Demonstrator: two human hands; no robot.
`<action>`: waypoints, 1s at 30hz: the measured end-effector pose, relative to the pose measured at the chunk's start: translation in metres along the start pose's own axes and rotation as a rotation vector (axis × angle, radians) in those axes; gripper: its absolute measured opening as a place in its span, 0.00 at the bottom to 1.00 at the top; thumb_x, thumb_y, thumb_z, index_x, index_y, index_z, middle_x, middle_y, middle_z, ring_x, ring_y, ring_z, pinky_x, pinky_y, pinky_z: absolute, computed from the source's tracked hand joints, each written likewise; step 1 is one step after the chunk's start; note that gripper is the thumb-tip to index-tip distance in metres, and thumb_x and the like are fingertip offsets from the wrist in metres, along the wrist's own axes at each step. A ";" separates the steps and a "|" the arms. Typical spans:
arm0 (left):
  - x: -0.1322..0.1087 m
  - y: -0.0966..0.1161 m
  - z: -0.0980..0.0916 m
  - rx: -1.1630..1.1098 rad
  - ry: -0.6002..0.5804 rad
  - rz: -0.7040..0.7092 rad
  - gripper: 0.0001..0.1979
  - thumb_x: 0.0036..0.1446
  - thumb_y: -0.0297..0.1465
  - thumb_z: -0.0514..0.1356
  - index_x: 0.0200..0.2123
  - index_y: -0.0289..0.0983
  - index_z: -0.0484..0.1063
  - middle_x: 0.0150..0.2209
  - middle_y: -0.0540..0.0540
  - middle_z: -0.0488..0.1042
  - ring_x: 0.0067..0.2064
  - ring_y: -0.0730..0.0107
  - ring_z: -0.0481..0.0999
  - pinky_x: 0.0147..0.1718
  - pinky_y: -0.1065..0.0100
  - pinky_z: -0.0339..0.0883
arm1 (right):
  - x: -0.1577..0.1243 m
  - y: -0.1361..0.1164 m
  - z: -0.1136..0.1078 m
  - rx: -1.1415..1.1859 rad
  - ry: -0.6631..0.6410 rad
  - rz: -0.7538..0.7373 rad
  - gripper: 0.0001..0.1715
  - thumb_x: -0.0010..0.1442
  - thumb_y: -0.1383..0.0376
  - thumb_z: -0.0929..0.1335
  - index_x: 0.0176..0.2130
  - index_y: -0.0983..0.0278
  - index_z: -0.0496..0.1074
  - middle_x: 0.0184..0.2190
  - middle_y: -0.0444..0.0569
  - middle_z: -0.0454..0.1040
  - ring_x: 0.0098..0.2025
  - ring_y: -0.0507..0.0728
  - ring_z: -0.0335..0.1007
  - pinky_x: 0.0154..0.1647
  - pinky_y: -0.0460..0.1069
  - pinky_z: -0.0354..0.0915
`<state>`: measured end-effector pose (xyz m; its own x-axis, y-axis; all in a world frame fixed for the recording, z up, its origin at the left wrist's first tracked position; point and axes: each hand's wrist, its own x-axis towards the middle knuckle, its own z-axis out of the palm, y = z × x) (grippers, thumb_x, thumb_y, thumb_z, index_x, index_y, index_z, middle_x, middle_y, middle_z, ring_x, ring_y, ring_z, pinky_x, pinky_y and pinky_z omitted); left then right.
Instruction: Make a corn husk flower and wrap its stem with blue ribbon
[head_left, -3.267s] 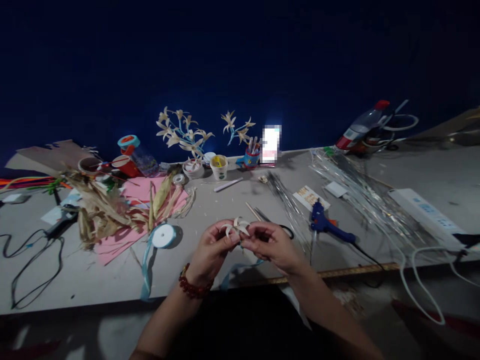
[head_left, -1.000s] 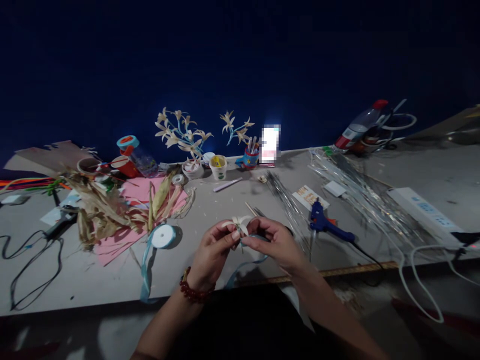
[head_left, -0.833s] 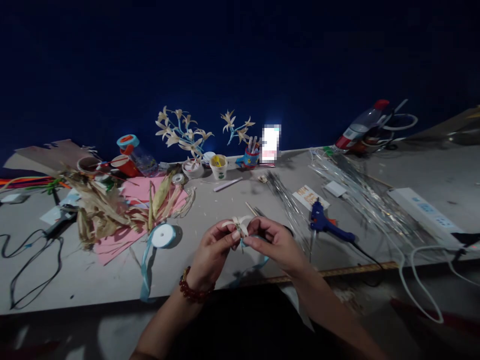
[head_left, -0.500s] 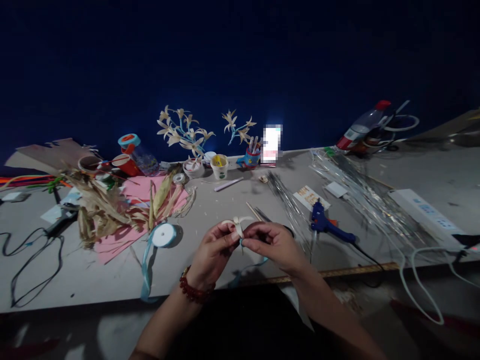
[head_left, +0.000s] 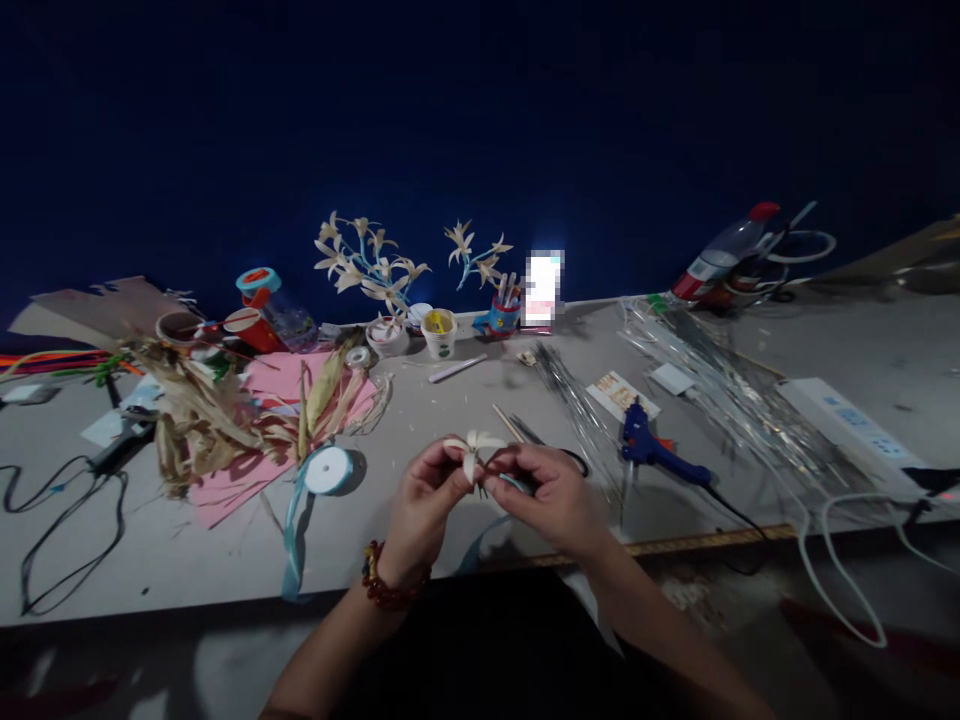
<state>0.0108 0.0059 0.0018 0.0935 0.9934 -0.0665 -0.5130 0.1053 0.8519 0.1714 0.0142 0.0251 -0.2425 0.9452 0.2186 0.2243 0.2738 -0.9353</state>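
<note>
A small cream flower point(head_left: 474, 452) with narrow petals is held between both hands above the table's front part. My left hand point(head_left: 431, 500) pinches it from the left, thumb and fingers at its base. From the right, my right hand point(head_left: 551, 495) has its thumb and fingers closed at the flower's base, with a bit of blue ribbon by the fingers. A loose blue ribbon end point(head_left: 480, 543) hangs below the hands. The fingertips partly hide the stem. Left of my hands stands a white spool point(head_left: 328, 470) with blue ribbon trailing off the front edge.
A blue glue gun point(head_left: 656, 447) and bundled wires point(head_left: 574, 405) lie right of my hands. Dry husks point(head_left: 202, 420) rest on pink paper at left. Behind are flower sprays point(head_left: 367, 265), a white cup point(head_left: 439, 338), a pen cup point(head_left: 501, 318) and a lit screen point(head_left: 541, 290).
The flower has turned, so its petals now show spread out. My right fingers have shifted at its base, and the ribbon end below has moved left.
</note>
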 end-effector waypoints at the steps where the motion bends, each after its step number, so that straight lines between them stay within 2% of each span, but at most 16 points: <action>1: 0.000 0.001 0.000 0.008 0.006 -0.007 0.09 0.50 0.32 0.72 0.29 0.36 0.76 0.29 0.51 0.71 0.31 0.75 0.67 0.33 0.72 0.62 | 0.000 0.000 0.000 0.002 0.004 -0.001 0.05 0.56 0.64 0.71 0.30 0.62 0.75 0.26 0.46 0.76 0.29 0.54 0.71 0.32 0.47 0.65; 5: 0.001 0.006 0.001 -0.020 0.031 -0.073 0.10 0.47 0.33 0.73 0.29 0.35 0.77 0.27 0.50 0.72 0.28 0.75 0.65 0.29 0.72 0.59 | 0.000 0.005 0.001 0.159 -0.059 0.093 0.08 0.56 0.61 0.72 0.31 0.63 0.75 0.27 0.45 0.74 0.30 0.53 0.69 0.31 0.46 0.65; 8: 0.001 0.009 0.004 -0.057 0.009 -0.125 0.11 0.45 0.33 0.73 0.27 0.34 0.77 0.27 0.49 0.73 0.29 0.74 0.66 0.28 0.71 0.59 | 0.001 0.009 0.001 0.308 -0.106 0.191 0.12 0.53 0.57 0.75 0.31 0.64 0.75 0.26 0.44 0.72 0.27 0.51 0.65 0.28 0.45 0.62; 12: 0.002 0.011 0.006 -0.113 -0.023 -0.176 0.11 0.45 0.32 0.73 0.25 0.34 0.74 0.27 0.48 0.72 0.29 0.73 0.67 0.29 0.72 0.59 | 0.001 0.013 0.003 0.454 -0.151 0.333 0.19 0.49 0.53 0.77 0.31 0.65 0.75 0.21 0.40 0.65 0.21 0.46 0.52 0.19 0.43 0.51; 15: 0.001 0.013 0.006 -0.114 -0.056 -0.190 0.11 0.46 0.32 0.73 0.25 0.34 0.74 0.27 0.48 0.72 0.29 0.75 0.66 0.28 0.72 0.57 | 0.000 0.014 0.004 0.517 -0.165 0.373 0.20 0.48 0.53 0.78 0.31 0.65 0.75 0.19 0.37 0.61 0.19 0.45 0.47 0.17 0.43 0.45; 17: 0.001 0.013 0.006 -0.112 -0.075 -0.183 0.11 0.47 0.32 0.72 0.25 0.34 0.74 0.26 0.49 0.71 0.28 0.75 0.65 0.28 0.72 0.57 | 0.000 0.014 0.004 0.511 -0.167 0.343 0.18 0.48 0.54 0.78 0.30 0.64 0.74 0.19 0.37 0.61 0.20 0.46 0.48 0.18 0.43 0.47; 20: 0.000 0.010 0.006 -0.101 -0.071 -0.167 0.11 0.48 0.33 0.72 0.26 0.34 0.74 0.26 0.50 0.71 0.27 0.76 0.64 0.29 0.71 0.58 | 0.000 0.012 0.004 0.426 -0.138 0.239 0.16 0.51 0.55 0.77 0.28 0.64 0.72 0.22 0.40 0.65 0.23 0.48 0.56 0.23 0.44 0.55; 23: -0.001 0.004 0.006 -0.089 -0.029 -0.121 0.10 0.48 0.33 0.73 0.29 0.35 0.76 0.30 0.49 0.74 0.30 0.74 0.68 0.31 0.71 0.61 | -0.001 0.008 0.001 0.271 -0.070 0.122 0.13 0.55 0.57 0.73 0.29 0.63 0.71 0.25 0.43 0.69 0.28 0.52 0.64 0.30 0.45 0.62; 27: -0.003 0.000 0.006 -0.029 -0.013 -0.028 0.09 0.49 0.32 0.72 0.32 0.37 0.77 0.33 0.48 0.75 0.37 0.69 0.72 0.39 0.69 0.66 | -0.004 0.003 -0.001 0.044 -0.044 -0.003 0.06 0.58 0.62 0.70 0.32 0.62 0.73 0.27 0.44 0.74 0.30 0.53 0.69 0.32 0.46 0.64; 30: -0.004 0.002 0.004 0.027 0.000 0.003 0.08 0.50 0.32 0.72 0.30 0.36 0.77 0.31 0.49 0.73 0.34 0.71 0.70 0.36 0.70 0.65 | -0.005 0.001 -0.002 -0.011 -0.018 -0.031 0.05 0.58 0.63 0.70 0.31 0.62 0.74 0.26 0.44 0.74 0.29 0.53 0.70 0.32 0.46 0.64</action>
<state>0.0134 0.0019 0.0057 0.0921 0.9937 -0.0638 -0.4900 0.1010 0.8659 0.1750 0.0101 0.0233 -0.2663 0.9330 0.2419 0.2268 0.3046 -0.9251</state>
